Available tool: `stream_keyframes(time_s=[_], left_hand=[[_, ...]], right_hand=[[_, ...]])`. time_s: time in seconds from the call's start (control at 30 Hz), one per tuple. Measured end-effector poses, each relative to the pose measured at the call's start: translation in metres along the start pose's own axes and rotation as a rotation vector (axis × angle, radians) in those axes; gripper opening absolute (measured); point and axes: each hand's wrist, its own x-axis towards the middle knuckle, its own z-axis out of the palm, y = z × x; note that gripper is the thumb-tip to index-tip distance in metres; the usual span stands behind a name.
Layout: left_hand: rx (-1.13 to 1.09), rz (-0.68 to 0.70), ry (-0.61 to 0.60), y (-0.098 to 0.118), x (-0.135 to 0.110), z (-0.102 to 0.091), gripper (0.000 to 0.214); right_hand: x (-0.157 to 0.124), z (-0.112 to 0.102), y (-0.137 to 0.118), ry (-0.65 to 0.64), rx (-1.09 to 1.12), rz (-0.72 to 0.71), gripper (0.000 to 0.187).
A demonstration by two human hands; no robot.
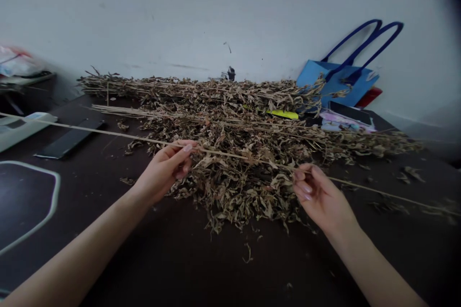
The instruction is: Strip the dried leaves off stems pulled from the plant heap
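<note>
A long, thin dried plant stalk [230,154] runs across the view, mostly bare, from the left edge toward the lower right. My left hand [166,169] pinches it left of the middle between thumb and fingers. Farther right, my right hand [321,195] has its fingers closed around the same stalk. Beneath and between the hands lies a heap of dried brown leaves [245,196]. Behind it, a bundle of leafy dried stalks [173,87] stretches along the wall, with more bare stalk ends [118,110] in front of it.
Dark table [201,268] with leaf scraps. At the left lie a black phone [70,140], a white device [25,129] and a pale-rimmed object [55,192]. Back right stands a blue bag [333,87] near a dark flat device [349,112]; a yellow item [284,114] pokes from the leaves.
</note>
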Motion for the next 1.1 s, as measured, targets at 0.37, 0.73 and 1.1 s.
stream_keyframes(time_s=[0.37, 0.73, 1.1], left_hand=[[0.152, -0.046, -0.037, -0.0072, -0.0030, 0.0024, 0.013], [0.214, -0.063, -0.017, -0.0066, -0.0029, 0.0039, 0.016], [0.362, -0.032, -0.034, -0.0005, -0.0047, 0.0040, 0.026]], right_hand=[[-0.0044, 0.0077, 0.0052, 0.038, 0.168, 0.078, 0.017], [-0.0035, 0.0068, 0.0002, 0.080, 0.214, 0.063, 0.014], [-0.0021, 0.0105, -0.0044, 0.174, 0.443, 0.174, 0.009]])
